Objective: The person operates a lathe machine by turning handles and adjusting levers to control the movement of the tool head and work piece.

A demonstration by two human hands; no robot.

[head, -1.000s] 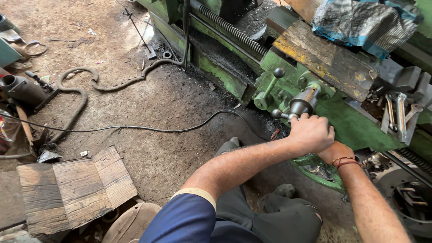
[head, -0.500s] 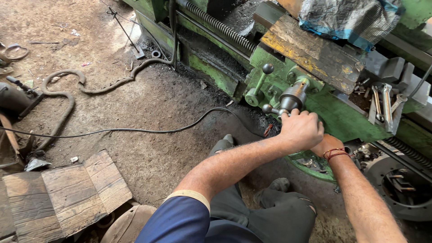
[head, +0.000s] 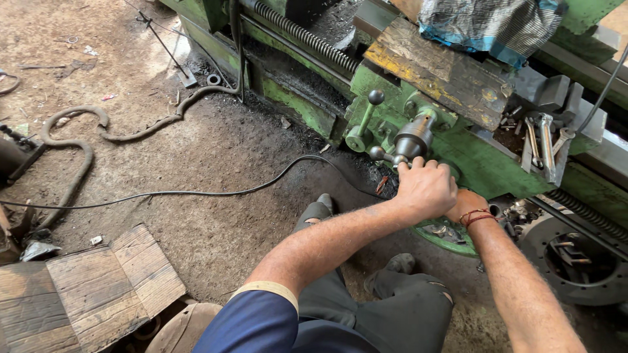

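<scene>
Left hand (head: pixel 426 189) closed in a fist around grey metal handwheel hub (head: pixel 413 139) area on green lathe apron (head: pixel 484 163), fingers wrapped on a short chrome handle just below the hub. Right hand (head: pixel 463 204) mostly hidden behind the left, red thread bracelet (head: pixel 477 216) at the wrist; grip state not visible, cannot tell. Both forearms reaching forward from lower frame, blue sleeve with tan cuff (head: pixel 268 294) on the left arm.

Black ball-ended lever (head: pixel 375 98) standing tilted just left of the hub, second smaller ball knob (head: pixel 376 153) below it. Worn yellow-brown painted wooden block (head: pixel 438 68) lying on the carriage above the hub, crumpled blue-grey striped cloth (head: pixel 484 23) on top behind it. Long dark lead screw (head: pixel 301 36) running along the machine bed to upper left. Steel spanners (head: pixel 543 140) resting in a tray right of the apron. Thin black cable (head: pixel 196 191) snaking across dirt floor (head: pixel 163 150), thick rusty hose (head: pixel 85 140) further left. Stacked weathered wooden planks (head: pixel 85 287) at lower left. Dark shoes (head: pixel 322 204) and grey trousers (head: pixel 392 307) below the arms.
</scene>
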